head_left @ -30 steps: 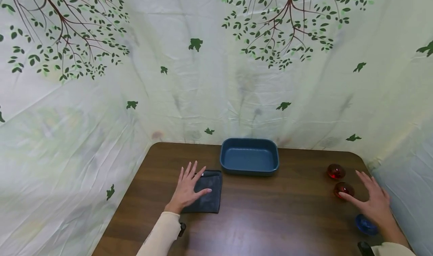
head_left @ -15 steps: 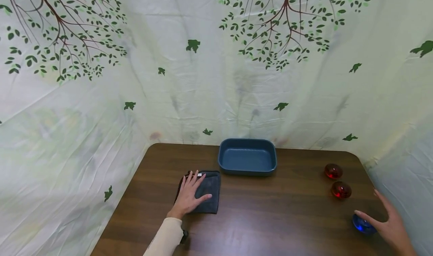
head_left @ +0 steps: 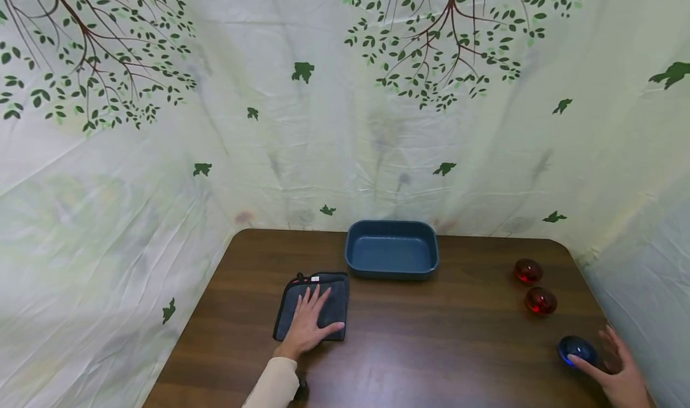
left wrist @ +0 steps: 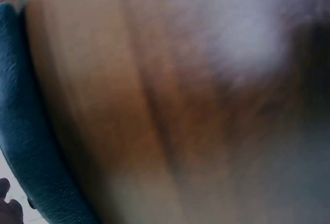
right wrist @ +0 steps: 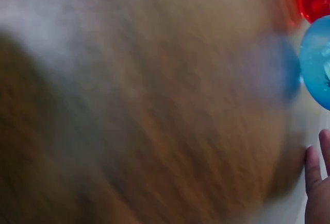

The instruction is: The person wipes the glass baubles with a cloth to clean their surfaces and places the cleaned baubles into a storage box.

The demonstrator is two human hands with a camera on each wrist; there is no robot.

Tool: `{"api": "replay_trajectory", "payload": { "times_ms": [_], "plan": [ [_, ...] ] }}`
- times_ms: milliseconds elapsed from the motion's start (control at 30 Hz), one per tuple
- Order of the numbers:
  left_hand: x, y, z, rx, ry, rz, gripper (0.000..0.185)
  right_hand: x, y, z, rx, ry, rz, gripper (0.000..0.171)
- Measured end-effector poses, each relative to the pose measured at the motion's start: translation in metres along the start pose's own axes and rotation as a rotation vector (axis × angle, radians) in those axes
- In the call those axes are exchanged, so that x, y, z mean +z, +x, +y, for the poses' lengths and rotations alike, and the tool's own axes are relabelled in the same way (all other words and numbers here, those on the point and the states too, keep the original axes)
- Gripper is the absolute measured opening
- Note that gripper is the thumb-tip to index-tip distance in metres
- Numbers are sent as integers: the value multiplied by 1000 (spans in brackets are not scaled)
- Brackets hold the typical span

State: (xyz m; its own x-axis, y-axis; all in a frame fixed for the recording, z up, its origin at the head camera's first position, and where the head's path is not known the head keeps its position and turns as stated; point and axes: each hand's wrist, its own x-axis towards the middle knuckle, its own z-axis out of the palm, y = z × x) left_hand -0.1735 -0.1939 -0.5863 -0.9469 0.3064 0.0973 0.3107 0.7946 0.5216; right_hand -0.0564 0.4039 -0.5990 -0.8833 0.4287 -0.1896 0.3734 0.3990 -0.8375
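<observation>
A dark blue-grey zip case (head_left: 335, 303) lies flat on the table, left of centre. Over it my left hand (head_left: 308, 327) is spread, fingers straight; whether the palm presses down on it is hard to tell. A round, see-through blue glass-like piece (head_left: 578, 350) stands near the right edge, and it also shows at the border of the right wrist view (right wrist: 317, 62). Beside it is my right hand (head_left: 620, 375), thumb at its near side and fingers to its right, not closed round it. Two similar red pieces (head_left: 541, 301) (head_left: 528, 271) sit farther back.
A blue rectangular dish (head_left: 392, 275) stands at the table's back edge. Leaf-printed cloth (head_left: 323, 144) hangs behind and at both sides. The brown tabletop (head_left: 431, 342) is glossy and reflects. A teal band (left wrist: 31, 121), blurred in the left wrist view, is unclear.
My right hand has moved from the nearer red piece toward me, to the blue one. My left hand has slid nearer and slightly right, uncovering the case's zipped left part.
</observation>
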Motion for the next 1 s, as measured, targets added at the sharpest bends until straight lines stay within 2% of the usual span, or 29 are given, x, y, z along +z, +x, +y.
{"api": "replay_trajectory", "payload": {
  "times_ms": [100,333,467,600,833,1000],
  "plan": [
    [5,-2,-3,-28,-11,-28,91,6,-1,5,34,39,15,101],
    [11,-6,-6,-69,-17,-57,99,15,-7,15,-16,24,25,96],
    [15,-6,-6,-70,-6,-57,101,13,-7,10,96,13,-23,98],
    [20,-7,-8,-62,20,-30,101,12,-4,4,185,3,-45,100],
    [29,-7,-12,-49,17,41,93,15,-4,6,214,38,2,93],
    [30,-7,-13,-66,12,57,86,17,-5,6,231,46,16,95]
  ]
}}
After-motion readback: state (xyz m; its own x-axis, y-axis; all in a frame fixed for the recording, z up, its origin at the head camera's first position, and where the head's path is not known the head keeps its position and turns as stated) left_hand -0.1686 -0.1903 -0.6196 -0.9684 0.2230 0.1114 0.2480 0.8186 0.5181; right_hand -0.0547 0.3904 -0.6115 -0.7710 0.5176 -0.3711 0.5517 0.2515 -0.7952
